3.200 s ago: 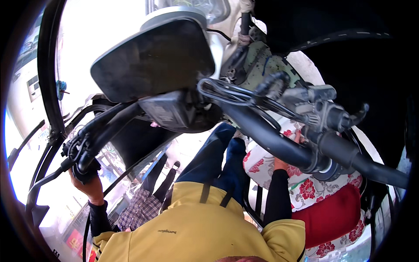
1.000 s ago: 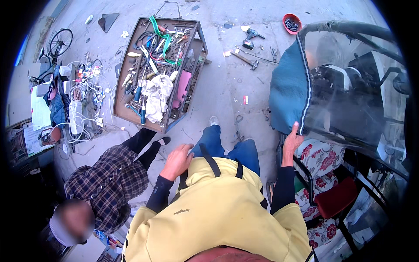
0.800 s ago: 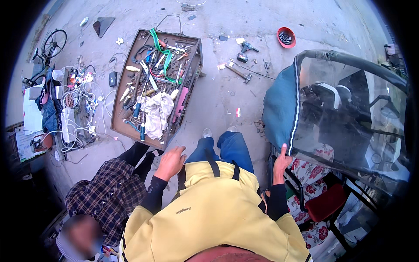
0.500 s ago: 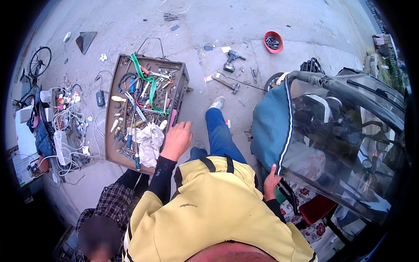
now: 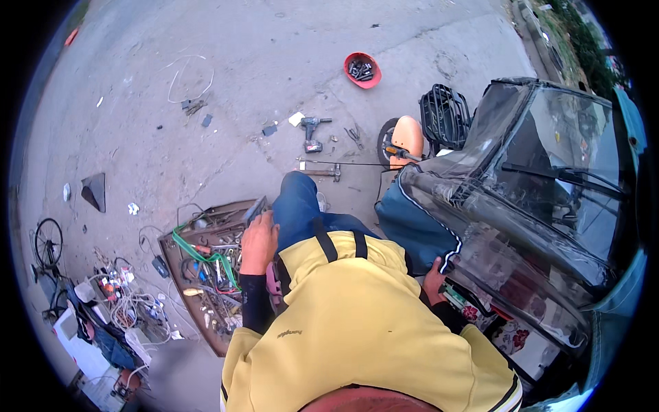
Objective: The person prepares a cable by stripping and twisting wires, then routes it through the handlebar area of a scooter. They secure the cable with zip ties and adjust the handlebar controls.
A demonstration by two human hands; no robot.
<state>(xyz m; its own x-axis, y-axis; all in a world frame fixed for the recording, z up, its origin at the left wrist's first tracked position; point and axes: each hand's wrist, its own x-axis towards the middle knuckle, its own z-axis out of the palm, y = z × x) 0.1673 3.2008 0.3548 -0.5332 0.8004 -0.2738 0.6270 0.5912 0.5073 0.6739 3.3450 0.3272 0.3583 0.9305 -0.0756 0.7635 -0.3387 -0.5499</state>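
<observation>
My left hand point(image 5: 259, 242) is beside my bent knee, above the right edge of a brown metal tool tray point(image 5: 171, 258). Its fingers are stretched out and hold nothing I can see. Wrenches, loose metal parts and a green strap point(image 5: 194, 254) lie in the tray. My right hand point(image 5: 433, 281) is closed on the lower corner of a blue fabric cover point(image 5: 412, 223) with a white-striped edge. That cover joins clear plastic sheeting point(image 5: 480, 257) on a small three-wheeled vehicle. Part of the right hand's grip is hidden by the cloth.
A hammer point(image 5: 322, 172), a cordless drill point(image 5: 314, 134) and pliers point(image 5: 354, 137) lie on the ground ahead. Beyond them sits a red helmet point(image 5: 362, 71) with dark metal pieces. An orange front fender point(image 5: 408, 137) and black basket point(image 5: 445, 117) stand right. Tangled cables point(image 5: 141, 309) lie left.
My body has moved forward, and the tool tray now lies lower and partly behind my left arm. The right hand keeps its hold on the cover. The person in plaid no longer shows clearly.
</observation>
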